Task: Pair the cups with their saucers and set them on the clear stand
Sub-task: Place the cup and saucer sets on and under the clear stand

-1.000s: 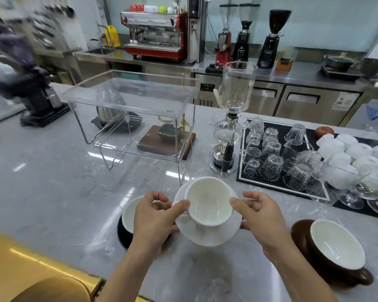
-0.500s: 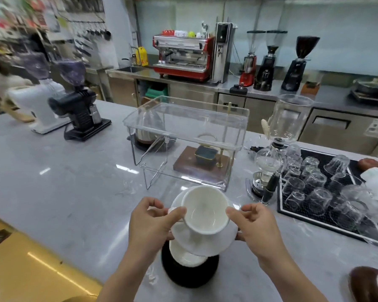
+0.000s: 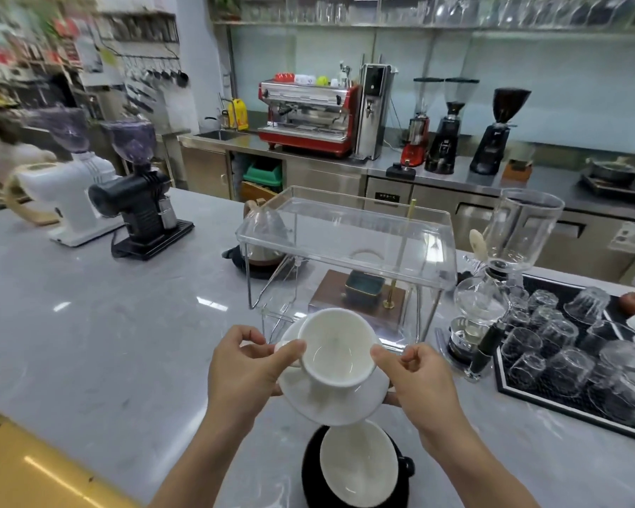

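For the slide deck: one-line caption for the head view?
Both hands, left hand and right hand, hold a white cup on its saucer before the clear stand.

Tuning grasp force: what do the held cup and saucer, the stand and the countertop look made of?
White cup and saucer: likely glazed ceramic, opaque with soft glossy highlights. Clear stand: probably acrylic tray, fully transparent with bright edges, on thin legs that look like metal. Countertop: polished grey stone or imitation, veined, mirroring the lights.

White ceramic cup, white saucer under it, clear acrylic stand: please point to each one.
White ceramic cup (image 3: pixel 336 352): head view, inner wall.
White saucer (image 3: pixel 349 406): head view, near rim.
Clear acrylic stand (image 3: pixel 345 229): head view, top shelf.
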